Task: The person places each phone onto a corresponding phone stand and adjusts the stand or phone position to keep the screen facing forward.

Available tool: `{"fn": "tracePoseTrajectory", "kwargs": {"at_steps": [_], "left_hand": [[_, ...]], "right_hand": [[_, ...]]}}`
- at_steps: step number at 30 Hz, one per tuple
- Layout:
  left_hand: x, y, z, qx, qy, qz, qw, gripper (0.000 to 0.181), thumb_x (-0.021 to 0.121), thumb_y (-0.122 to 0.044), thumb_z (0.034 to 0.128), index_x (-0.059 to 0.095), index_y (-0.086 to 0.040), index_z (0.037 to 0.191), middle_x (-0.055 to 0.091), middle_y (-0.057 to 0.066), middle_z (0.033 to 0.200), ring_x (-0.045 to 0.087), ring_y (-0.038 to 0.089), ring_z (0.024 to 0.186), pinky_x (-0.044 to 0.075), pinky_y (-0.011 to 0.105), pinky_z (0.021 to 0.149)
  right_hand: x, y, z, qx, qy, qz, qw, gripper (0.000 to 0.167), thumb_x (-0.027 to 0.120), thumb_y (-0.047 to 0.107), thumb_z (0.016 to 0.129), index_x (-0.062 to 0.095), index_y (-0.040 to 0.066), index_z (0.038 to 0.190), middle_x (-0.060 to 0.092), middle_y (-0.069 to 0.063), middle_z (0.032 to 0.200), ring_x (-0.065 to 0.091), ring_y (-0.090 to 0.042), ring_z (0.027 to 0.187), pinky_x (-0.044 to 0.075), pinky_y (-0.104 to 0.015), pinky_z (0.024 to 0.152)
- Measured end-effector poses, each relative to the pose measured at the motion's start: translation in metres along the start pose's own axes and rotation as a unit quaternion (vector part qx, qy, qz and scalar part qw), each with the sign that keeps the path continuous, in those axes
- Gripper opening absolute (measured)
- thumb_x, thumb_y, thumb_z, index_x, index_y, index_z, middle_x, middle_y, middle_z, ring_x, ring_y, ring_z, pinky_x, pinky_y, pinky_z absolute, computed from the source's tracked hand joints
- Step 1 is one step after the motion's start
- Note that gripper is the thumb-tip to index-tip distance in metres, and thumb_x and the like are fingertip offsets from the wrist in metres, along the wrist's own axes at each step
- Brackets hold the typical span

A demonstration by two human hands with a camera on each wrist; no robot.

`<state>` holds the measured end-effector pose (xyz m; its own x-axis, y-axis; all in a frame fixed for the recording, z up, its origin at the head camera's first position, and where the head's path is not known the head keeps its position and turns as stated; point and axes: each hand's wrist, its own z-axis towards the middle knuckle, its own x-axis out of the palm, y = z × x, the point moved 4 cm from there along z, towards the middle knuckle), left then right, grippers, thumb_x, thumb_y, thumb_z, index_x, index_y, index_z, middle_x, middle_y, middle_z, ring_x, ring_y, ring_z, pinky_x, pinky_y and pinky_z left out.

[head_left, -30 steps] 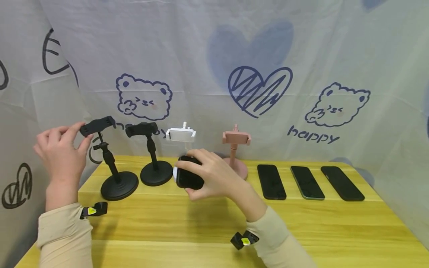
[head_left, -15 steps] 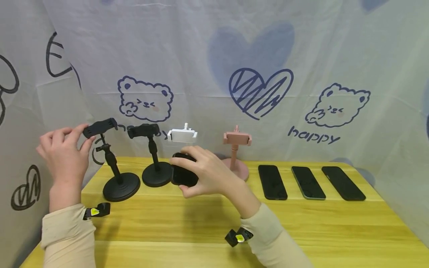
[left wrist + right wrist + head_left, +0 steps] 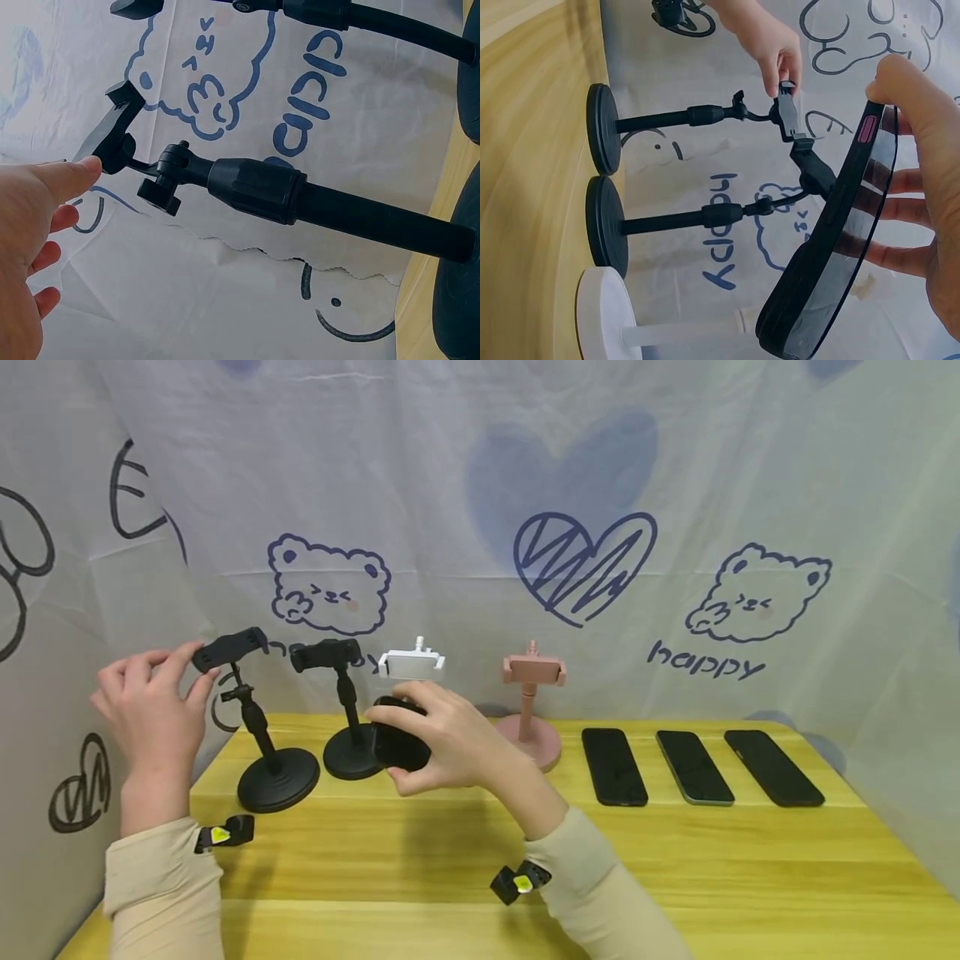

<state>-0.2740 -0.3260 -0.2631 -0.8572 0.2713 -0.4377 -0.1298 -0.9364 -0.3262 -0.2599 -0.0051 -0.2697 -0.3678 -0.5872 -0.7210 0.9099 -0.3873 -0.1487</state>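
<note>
Four stands (image 3: 528, 702), none yet bearing a phone; left hand (image 3: 155, 714) pinching the leftmost black holder (image 3: 229, 649); right hand (image 3: 453, 735) gripping one phone (image 3: 399, 745) above the bench (image 3: 337, 868); three phones (image 3: 694, 767) lying unmounted.

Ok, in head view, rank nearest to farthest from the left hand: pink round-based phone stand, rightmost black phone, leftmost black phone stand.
1. Leftmost black phone stand: touching the left hand.
2. Pink phone stand: right of centre.
3. Rightmost black phone: far right.
</note>
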Motion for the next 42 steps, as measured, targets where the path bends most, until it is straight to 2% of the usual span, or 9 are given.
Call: {"fn": "tracePoseTrajectory", "kwargs": {"at_steps": [12,19,26,36,42], "left_hand": [[0.002,0.0,0.0,-0.002,-0.006,-0.005,1.0,0.035,0.067,-0.025,0.092,0.066,-0.012,0.125,0.058,0.024,0.12,0.037,0.046,0.113,0.024,0.061,0.092],[0.001,0.002,0.001,-0.008,-0.007,-0.007,0.9999,0.034,0.067,-0.025,0.0917,0.067,-0.012,0.123,0.058,0.023,0.12,0.038,0.046,0.114,0.024,0.061,0.093],[0.0,0.0,0.001,0.001,-0.014,-0.012,0.9998,0.034,0.067,-0.026,0.092,0.067,-0.012,0.123,0.058,0.024,0.119,0.038,0.047,0.113,0.024,0.062,0.092],[0.002,0.002,0.001,-0.004,-0.017,-0.012,0.9998,0.034,0.067,-0.027,0.0915,0.068,-0.013,0.122,0.059,0.023,0.118,0.038,0.047,0.112,0.026,0.061,0.091],[0.001,0.002,0.001,0.001,-0.024,-0.013,0.9996,0.033,0.069,-0.024,0.0905,0.068,-0.012,0.121,0.059,0.024,0.116,0.039,0.047,0.11,0.026,0.061,0.09]], "right_hand": [[0.013,0.002,0.009,0.01,-0.017,0.019,0.9996,0.059,0.071,0.045,0.073,0.061,0.021,0.127,0.058,-0.009,0.125,0.057,-0.019,0.112,0.049,-0.03,0.095],[0.022,0.004,0.018,0.002,-0.034,0.018,0.9993,0.06,0.072,0.045,0.074,0.062,0.02,0.128,0.058,-0.01,0.126,0.057,-0.02,0.114,0.048,-0.029,0.098],[0.027,0.005,0.026,0.011,-0.043,0.026,0.9987,0.059,0.071,0.043,0.074,0.062,0.02,0.128,0.058,-0.01,0.126,0.057,-0.019,0.112,0.049,-0.029,0.096],[0.036,0.006,0.039,0.004,-0.055,0.039,0.9977,0.059,0.072,0.044,0.074,0.062,0.019,0.126,0.058,-0.008,0.122,0.056,-0.017,0.108,0.049,-0.024,0.091],[0.042,0.007,0.047,0.005,-0.059,0.036,0.9976,0.06,0.071,0.044,0.073,0.062,0.02,0.127,0.059,-0.009,0.125,0.057,-0.018,0.114,0.048,-0.026,0.098]]}}
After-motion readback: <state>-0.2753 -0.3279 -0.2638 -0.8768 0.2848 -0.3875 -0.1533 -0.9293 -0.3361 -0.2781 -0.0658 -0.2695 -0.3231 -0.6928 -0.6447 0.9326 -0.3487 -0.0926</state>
